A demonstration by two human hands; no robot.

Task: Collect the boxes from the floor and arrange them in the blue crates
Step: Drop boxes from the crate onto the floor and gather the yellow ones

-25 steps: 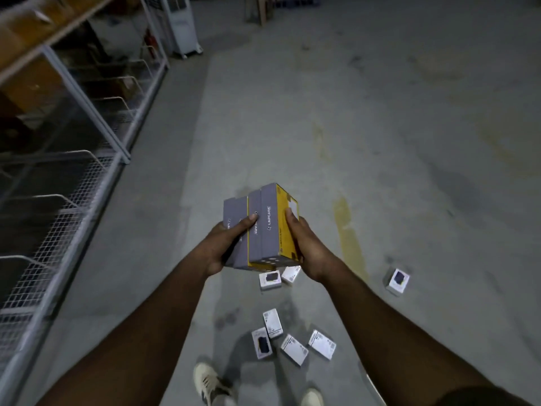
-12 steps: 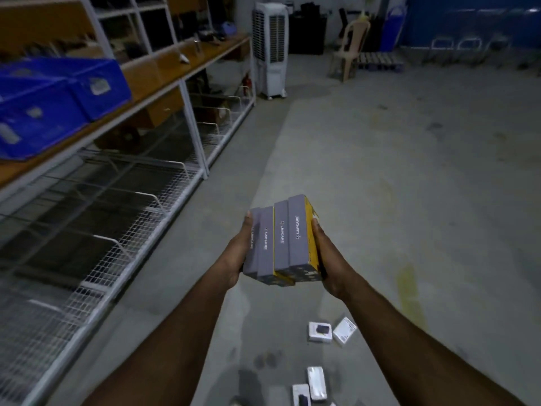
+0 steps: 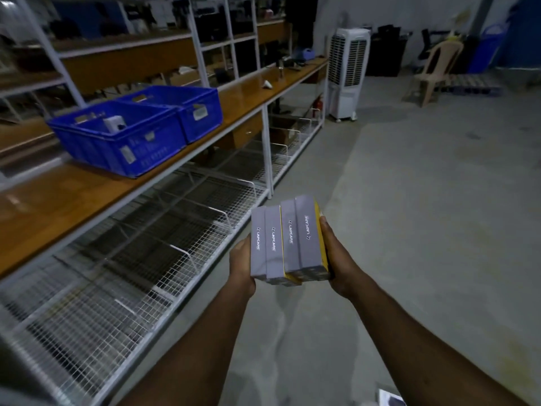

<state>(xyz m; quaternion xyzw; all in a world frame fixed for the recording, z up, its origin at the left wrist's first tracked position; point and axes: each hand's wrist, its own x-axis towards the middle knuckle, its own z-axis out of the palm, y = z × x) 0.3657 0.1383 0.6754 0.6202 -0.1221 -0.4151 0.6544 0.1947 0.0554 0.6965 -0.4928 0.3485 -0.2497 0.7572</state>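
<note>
Swung up and leftward since half a second ago: scattered floor boxes mostly out of frame now, blue crates fully in view. Stack of four grey-and-yellow boxes (image 3: 288, 240) carried upright at waist height, clamped between both hands; left hand (image 3: 241, 266) pressed flat against the left face, right hand (image 3: 336, 259) pressed against the yellow right face, fingers mostly straight and running up it. Stack well apart from the crates, over bare floor.

Progress, by judgement: mid-carry. Near blue crate (image 3: 117, 139) already holding at least one white box (image 3: 114, 124); far blue crate (image 3: 187, 111) touching it behind, contents not visible. One white box corner (image 3: 390, 398) showing at bottom edge, so more collecting probably left.

Crates set on a long wooden table (image 3: 73, 197) with white frame; wire-mesh shelf (image 3: 117, 265) beneath. Grey concrete floor (image 3: 424, 200), dim light. White air cooler (image 3: 348, 74) and plastic chair (image 3: 436, 71) at far end.
</note>
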